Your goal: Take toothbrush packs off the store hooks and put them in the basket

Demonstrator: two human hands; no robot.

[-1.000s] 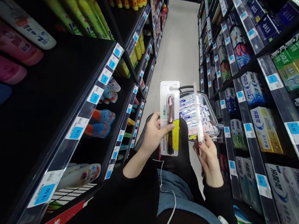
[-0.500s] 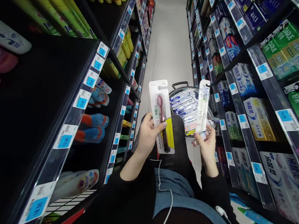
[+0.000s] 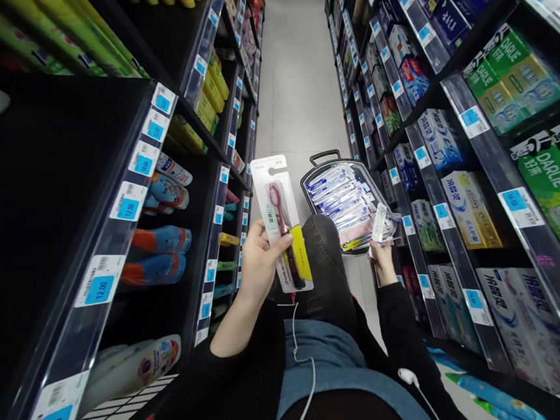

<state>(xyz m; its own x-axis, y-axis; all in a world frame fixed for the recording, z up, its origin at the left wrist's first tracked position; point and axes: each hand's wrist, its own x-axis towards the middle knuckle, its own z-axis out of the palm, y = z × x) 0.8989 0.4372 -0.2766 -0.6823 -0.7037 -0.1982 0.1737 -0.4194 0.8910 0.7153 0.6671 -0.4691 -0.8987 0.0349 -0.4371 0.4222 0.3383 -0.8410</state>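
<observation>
Many pks [image 3: 340,198] already in basket [image 3: 304,188], 2 in hand: L hand [image 3: 253,264] grips red-brush pk [image 3: 278,210], R hand [image 3: 383,260] pinches white pk [image 3: 378,224] by near-right rim.

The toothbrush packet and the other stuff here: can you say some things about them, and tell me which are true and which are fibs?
1. The left hand holds a packaged toothbrush. True.
2. The right hand is empty. False: it holds a packet.
3. The black-rimmed basket has nothing in it. False: many packets lie inside.
4. Green DARLIE boxes are on the right-hand shelves. True.
5. The packaged toothbrush has a yellow patch on its card. True.
</observation>
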